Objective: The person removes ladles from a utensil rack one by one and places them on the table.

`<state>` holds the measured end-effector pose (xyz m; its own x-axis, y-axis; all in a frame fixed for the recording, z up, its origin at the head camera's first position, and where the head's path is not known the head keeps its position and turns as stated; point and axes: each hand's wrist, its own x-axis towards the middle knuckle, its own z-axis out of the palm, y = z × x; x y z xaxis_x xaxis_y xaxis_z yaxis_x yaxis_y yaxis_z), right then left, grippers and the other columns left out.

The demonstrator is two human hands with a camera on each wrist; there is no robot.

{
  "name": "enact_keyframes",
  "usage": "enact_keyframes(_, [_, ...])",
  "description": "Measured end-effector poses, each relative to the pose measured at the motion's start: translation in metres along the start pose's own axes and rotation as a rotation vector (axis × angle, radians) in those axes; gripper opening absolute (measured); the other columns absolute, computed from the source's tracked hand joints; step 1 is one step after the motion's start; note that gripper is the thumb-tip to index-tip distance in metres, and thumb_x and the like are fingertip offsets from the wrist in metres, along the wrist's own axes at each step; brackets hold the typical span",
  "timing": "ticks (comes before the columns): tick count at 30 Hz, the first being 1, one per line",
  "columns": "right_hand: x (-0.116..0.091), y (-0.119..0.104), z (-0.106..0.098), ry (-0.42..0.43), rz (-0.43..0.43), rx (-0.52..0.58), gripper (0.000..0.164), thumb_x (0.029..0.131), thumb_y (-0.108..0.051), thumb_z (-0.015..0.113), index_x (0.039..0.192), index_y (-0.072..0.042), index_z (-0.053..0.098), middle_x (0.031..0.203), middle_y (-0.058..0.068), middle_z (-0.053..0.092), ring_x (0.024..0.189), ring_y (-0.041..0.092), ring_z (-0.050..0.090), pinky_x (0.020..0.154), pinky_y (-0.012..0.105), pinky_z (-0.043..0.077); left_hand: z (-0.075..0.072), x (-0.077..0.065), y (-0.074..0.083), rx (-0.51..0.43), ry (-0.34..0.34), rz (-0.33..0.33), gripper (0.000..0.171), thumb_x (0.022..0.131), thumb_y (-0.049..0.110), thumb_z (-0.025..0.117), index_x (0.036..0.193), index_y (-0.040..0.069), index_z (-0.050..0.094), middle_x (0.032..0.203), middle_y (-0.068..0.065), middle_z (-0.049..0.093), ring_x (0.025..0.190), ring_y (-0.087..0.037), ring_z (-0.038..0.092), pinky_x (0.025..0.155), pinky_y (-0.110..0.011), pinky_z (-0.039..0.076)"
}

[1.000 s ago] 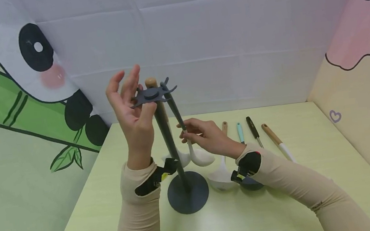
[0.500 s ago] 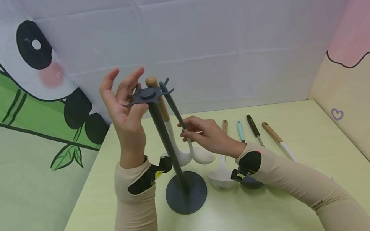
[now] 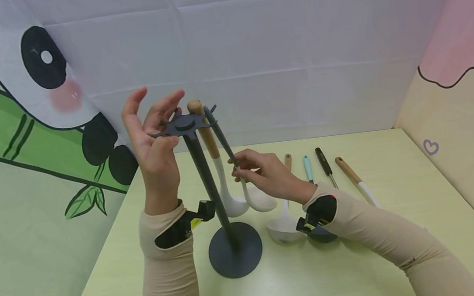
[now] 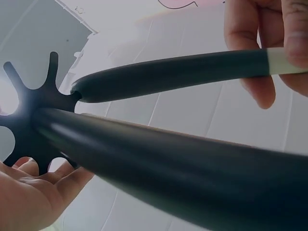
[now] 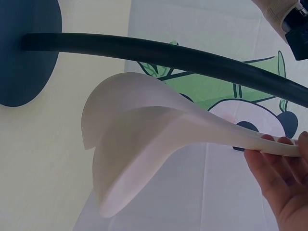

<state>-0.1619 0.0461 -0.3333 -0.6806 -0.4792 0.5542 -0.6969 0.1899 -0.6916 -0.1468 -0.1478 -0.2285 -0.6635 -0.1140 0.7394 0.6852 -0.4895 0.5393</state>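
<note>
My left hand (image 3: pixel 155 153) holds the prongs of the star-shaped top of a dark utensil stand (image 3: pixel 207 181), with thumb in front and index and middle fingers extended up. In my right hand (image 3: pixel 269 173) a ladle (image 3: pixel 259 199) with dark handle and white bowl is pinched where handle meets the pale shaft. The upper end of its handle is right at one of the prongs, as the left wrist view shows of the dark handle (image 4: pixel 173 72). Behind the post, a white ladle (image 3: pixel 235 206) with a wooden handle hangs from the stand. The right wrist view shows two overlapping white bowls (image 5: pixel 139 154).
Right of the stand's round base (image 3: pixel 235 252) lie a white ladle (image 3: pixel 282 229) with a wooden handle, a teal-handled utensil (image 3: pixel 308 166), a black-handled one (image 3: pixel 324 159) and a wood-and-white-handled one (image 3: pixel 353 175). My right forearm hides parts of them.
My left hand and the top of the stand have shifted left; the base slid slightly left too. More of the hanging wooden-handled ladle shows. The right hand stays nearly in place.
</note>
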Motion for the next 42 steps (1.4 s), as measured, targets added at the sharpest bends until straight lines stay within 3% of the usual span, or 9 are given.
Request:
enact_keyframes(21, [-0.005,0.0,-0.007,0.026,0.007,0.012,0.026,0.093,0.004,0.064,0.119,0.004,0.061,0.095,0.013,0.072,0.084,0.023,0.073,0.075,0.03,0.058,-0.005,0.002,0.001,0.014,0.001,0.01,0.068,0.063,-0.005,0.035,0.13,0.001,0.036,0.109,-0.015,0.07,0.109,-0.034,0.061,0.104,-0.042,0.039])
enact_keyframes(31, [-0.001,-0.001,-0.016,0.099,-0.025,0.051,0.025,0.093,0.01,0.06,0.118,0.007,0.059,0.096,0.018,0.07,0.084,0.029,0.072,0.071,0.03,0.059,-0.007,0.003,0.001,0.031,-0.015,0.018,0.067,0.064,-0.003,0.036,0.131,0.001,0.036,0.11,-0.015,0.069,0.111,-0.035,0.059,0.107,-0.044,0.037])
enact_keyframes(42, [-0.001,0.004,-0.023,0.14,0.039,0.058,0.024,0.092,0.007,0.064,0.116,0.006,0.06,0.093,0.016,0.071,0.082,0.028,0.072,0.07,0.032,0.059,-0.009,0.004,0.0,0.039,-0.015,0.018,0.067,0.064,-0.001,0.036,0.131,0.002,0.036,0.109,-0.014,0.07,0.114,-0.035,0.057,0.106,-0.044,0.037])
